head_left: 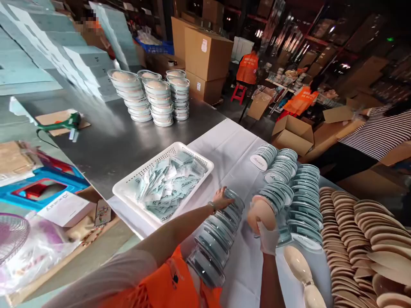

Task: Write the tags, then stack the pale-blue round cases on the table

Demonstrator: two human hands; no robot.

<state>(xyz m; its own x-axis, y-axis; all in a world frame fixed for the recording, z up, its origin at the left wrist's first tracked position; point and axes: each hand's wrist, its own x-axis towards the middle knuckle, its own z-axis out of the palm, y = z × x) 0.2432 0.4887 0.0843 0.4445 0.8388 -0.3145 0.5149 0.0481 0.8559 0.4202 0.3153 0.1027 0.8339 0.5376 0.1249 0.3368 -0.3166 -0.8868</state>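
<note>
My left hand [222,199] rests on the far end of a lying row of clear round cases [214,239] on the white cloth, fingers curved over the top case. My right hand [267,236], in a white glove, is closed around a beige round puff [261,212] held up just beside more rows of clear cases [298,201]. Rows of beige puffs [353,239] lie stacked at the right.
A white basket [128,187] of pale sachets sits to the left on the cloth. Stacks of filled round cases [154,96] stand on the steel table behind. Cardboard boxes [205,55] and people in orange vests are farther back; a person in stripes is at the right.
</note>
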